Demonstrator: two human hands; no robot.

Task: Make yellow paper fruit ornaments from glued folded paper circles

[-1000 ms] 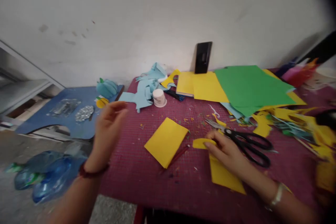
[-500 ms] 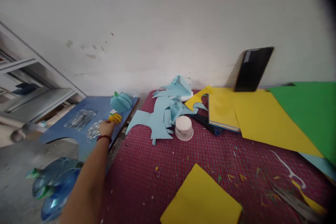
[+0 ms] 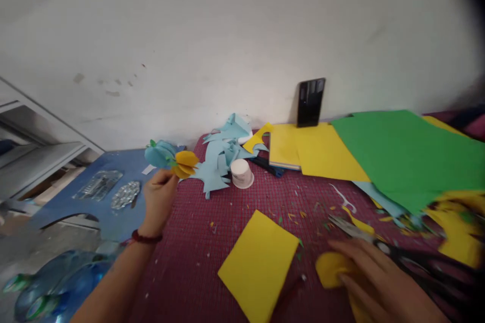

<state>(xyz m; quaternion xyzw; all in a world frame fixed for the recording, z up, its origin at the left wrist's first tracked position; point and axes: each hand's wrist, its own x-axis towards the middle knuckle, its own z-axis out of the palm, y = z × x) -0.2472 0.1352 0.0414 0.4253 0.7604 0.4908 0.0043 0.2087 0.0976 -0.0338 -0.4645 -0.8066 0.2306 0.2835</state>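
My left hand [image 3: 161,197] pinches a small yellow paper pumpkin [image 3: 184,163] with a green top, raised over the left edge of the red checked cloth. Just behind it, on the blue board, is a light blue paper pumpkin [image 3: 159,154] with a green tip, partly overlapped by it in view. At the lower right, my right hand [image 3: 379,282] is blurred, its thumb and fingers around a rounded yellow paper piece [image 3: 331,268]. Large scissors [image 3: 382,247] with black handles lie just beyond that hand. A yellow paper sheet [image 3: 259,265] lies between my hands.
Light blue paper offcuts [image 3: 215,164] and an upturned white cup [image 3: 241,172] sit near the wall. A black phone [image 3: 310,102] leans there behind yellow sheets [image 3: 326,154] and green paper [image 3: 409,156]. Water bottles [image 3: 56,280] stand at lower left; clear packets [image 3: 99,185] lie on the blue board.
My left hand has lifted the yellow pumpkin from the blue board and brought it right, nearer to me. My right hand has come into view at lower right. The view has turned right.
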